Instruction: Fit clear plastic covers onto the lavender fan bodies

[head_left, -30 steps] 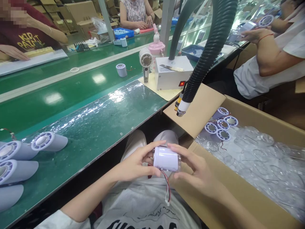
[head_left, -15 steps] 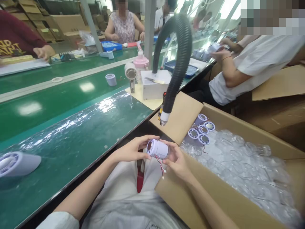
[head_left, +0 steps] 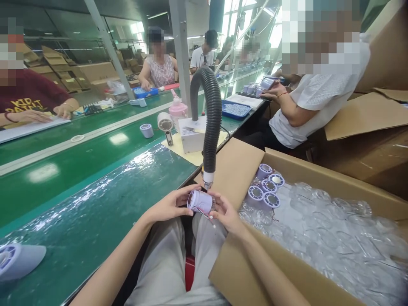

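Note:
Between both hands, above my lap, I hold a lavender cylindrical fan housing (head_left: 202, 201) on its side. Its slotted end faces left, and thin red, black and white wires with small white plugs dangle from it. My left hand (head_left: 174, 205) grips the slotted end between thumb and fingers. My right hand (head_left: 227, 212) is closed round the other end, where a clear plastic part shows. Just above the housing hangs the nozzle (head_left: 208, 178) of a black corrugated hose (head_left: 212, 119).
An open cardboard box (head_left: 287, 163) at right holds clear plastic shells (head_left: 338, 229) and several lavender housings (head_left: 269, 185). Another housing (head_left: 24, 260) lies on the green bench (head_left: 105, 225). The hose rises from a white box (head_left: 191, 138). A co-worker in white (head_left: 315, 97) sits beyond the carton.
My view has tilted up, and the nozzle now appears right above the housing. The housing has turned a little in my hands, with its wires now lying along its lower side.

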`<control>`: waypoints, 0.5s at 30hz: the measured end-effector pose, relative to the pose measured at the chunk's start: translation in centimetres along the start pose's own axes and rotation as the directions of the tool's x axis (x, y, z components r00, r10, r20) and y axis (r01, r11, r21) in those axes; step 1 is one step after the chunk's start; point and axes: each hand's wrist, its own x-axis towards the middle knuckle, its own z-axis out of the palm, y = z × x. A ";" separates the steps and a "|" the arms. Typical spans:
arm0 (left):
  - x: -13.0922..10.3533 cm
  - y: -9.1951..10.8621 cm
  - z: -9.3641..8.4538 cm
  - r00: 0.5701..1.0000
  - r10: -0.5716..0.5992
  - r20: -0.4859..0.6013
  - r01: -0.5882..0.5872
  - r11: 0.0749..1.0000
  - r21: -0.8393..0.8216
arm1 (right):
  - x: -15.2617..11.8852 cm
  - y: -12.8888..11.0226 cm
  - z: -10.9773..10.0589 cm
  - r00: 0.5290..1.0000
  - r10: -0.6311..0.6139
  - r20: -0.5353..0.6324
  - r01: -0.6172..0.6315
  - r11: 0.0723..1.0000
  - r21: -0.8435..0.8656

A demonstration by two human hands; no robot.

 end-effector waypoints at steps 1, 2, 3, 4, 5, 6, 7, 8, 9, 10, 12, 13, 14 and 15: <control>-0.6 0.0 0.4 0.999 -0.031 -0.008 0.031 0.999 -0.017 | -0.4 -0.3 0.3 1.000 0.023 0.014 -0.023 1.000 -0.001; -1.1 -0.1 0.8 0.998 -0.060 -0.019 0.059 0.998 -0.037 | -0.7 -0.6 0.5 0.999 0.045 0.026 -0.044 0.999 -0.005; -1.7 -0.1 1.2 0.996 -0.084 -0.035 0.082 0.995 -0.062 | -1.2 -0.9 0.8 0.997 0.065 0.037 -0.064 0.998 -0.012; -2.3 -0.2 1.6 0.993 -0.103 -0.050 0.098 0.991 -0.089 | -1.6 -1.2 1.1 0.995 0.083 0.047 -0.083 0.996 -0.020; -2.9 -0.3 1.9 0.991 -0.118 -0.064 0.110 0.987 -0.116 | -2.0 -1.6 1.3 0.993 0.100 0.057 -0.098 0.995 -0.032; -3.4 -0.3 2.2 0.989 -0.128 -0.078 0.116 0.983 -0.142 | -2.3 -1.9 1.5 0.991 0.112 0.068 -0.109 0.993 -0.049; -3.9 -0.2 2.5 0.987 -0.135 -0.092 0.118 0.979 -0.167 | -2.5 -2.3 1.7 0.989 0.123 0.079 -0.118 0.991 -0.068; -4.4 -0.2 2.7 0.984 -0.140 -0.107 0.118 0.975 -0.190 | -2.8 -2.6 1.8 0.987 0.132 0.087 -0.124 0.988 -0.090; -4.8 -0.1 2.9 0.982 -0.147 -0.117 0.120 0.971 -0.207 | -2.9 -2.9 2.0 0.986 0.140 0.090 -0.129 0.985 -0.114; -5.2 0.0 3.1 0.980 -0.156 -0.124 0.126 0.967 -0.219 | -3.0 -3.1 2.3 0.985 0.149 0.087 -0.136 0.981 -0.139; -5.6 -0.1 3.7 0.976 -0.178 -0.121 0.147 0.961 -0.232 | -3.4 -3.2 3.1 0.982 0.176 0.070 -0.161 0.970 -0.183; -5.8 -0.2 4.2 0.975 -0.189 -0.118 0.158 0.958 -0.238 | -3.7 -3.1 3.6 0.981 0.182 0.070 -0.164 0.963 -0.213; -6.0 -0.4 4.8 0.972 -0.205 -0.116 0.172 0.954 -0.244 | -4.0 -3.1 4.1 0.981 0.180 0.076 -0.156 0.955 -0.252; -6.1 -0.6 5.3 0.966 -0.227 -0.121 0.192 0.950 -0.247 | -4.5 -3.0 4.5 0.981 0.174 0.087 -0.141 0.943 -0.300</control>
